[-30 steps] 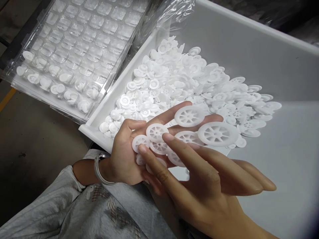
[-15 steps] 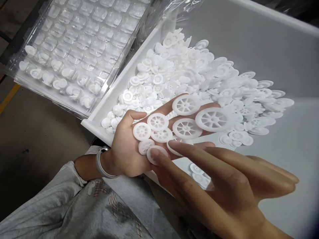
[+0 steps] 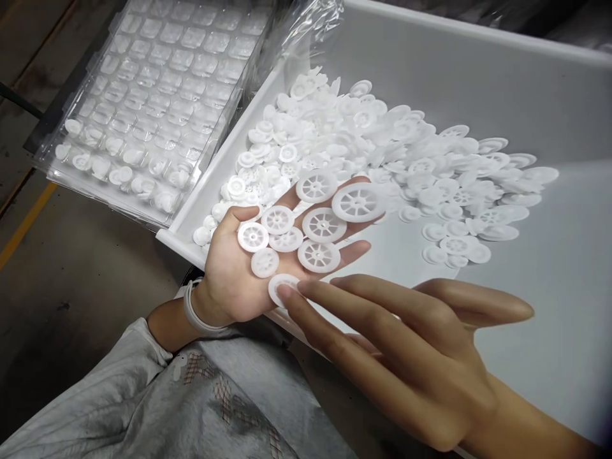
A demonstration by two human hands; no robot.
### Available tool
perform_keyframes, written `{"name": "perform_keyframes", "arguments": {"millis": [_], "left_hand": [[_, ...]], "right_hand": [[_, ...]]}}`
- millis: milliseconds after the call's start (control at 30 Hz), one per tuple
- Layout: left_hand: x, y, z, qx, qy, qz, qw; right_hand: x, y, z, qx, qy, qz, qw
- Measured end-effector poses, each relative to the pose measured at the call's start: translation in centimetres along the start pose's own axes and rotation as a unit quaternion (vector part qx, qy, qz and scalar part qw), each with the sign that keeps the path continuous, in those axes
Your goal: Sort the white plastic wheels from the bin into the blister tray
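Observation:
Several white plastic gears (image 3: 321, 225) of differing sizes, most with spokes, lie spread over the upturned palm and fingers of my left hand (image 3: 234, 280). The largest gear (image 3: 358, 203) rests out on the fingers. A small toothed gear (image 3: 264, 262) sits nearer the wrist. My right hand (image 3: 406, 344) reaches in from the lower right with its fingers stretched out. Two of its fingertips touch a gear (image 3: 283, 288) at the near edge of my left palm. The underside of that gear is hidden.
A large white bin (image 3: 478, 83) holds a heap of similar gears (image 3: 335, 134) beneath and beyond my hands. At its left stands a clear compartment tray (image 3: 157, 102) with white parts in its nearest pockets. Clear plastic film (image 3: 310, 25) hangs over the bin's corner.
My left hand has shifted slightly left with the gears. My right hand has moved a little left and lower, its fingertips still at the near gear. The gear beside it now shows more fully.

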State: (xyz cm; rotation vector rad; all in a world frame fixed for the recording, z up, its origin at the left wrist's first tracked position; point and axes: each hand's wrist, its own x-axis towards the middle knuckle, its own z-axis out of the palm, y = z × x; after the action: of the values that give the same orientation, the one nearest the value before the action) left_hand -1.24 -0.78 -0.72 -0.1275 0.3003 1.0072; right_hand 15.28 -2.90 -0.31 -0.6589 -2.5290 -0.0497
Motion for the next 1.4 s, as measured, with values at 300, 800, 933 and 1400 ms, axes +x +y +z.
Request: {"name": "perform_keyframes", "arguments": {"millis": [300,800,933,1400], "left_hand": [[-0.1,0.2,0.0,0.055,0.000,0.036,0.998],[0.1,-0.5,0.2,0.048,0.026,0.087,0.995],[0.1,-0.6,0.3,0.035,0.021,0.075,0.996],[-0.1,-0.1,0.4,0.024,0.015,0.062,0.998]], "right_hand": [[0.4,0.5,0.9,-0.010,0.061,-0.053,0.997],[0.0,1.2,0.9,-0.024,0.062,-0.038,0.997],[0.5,1.4,0.8,-0.049,0.073,-0.071,0.994],[-1.2,1.5,0.6,-0.122,0.049,-0.112,0.985]]}}
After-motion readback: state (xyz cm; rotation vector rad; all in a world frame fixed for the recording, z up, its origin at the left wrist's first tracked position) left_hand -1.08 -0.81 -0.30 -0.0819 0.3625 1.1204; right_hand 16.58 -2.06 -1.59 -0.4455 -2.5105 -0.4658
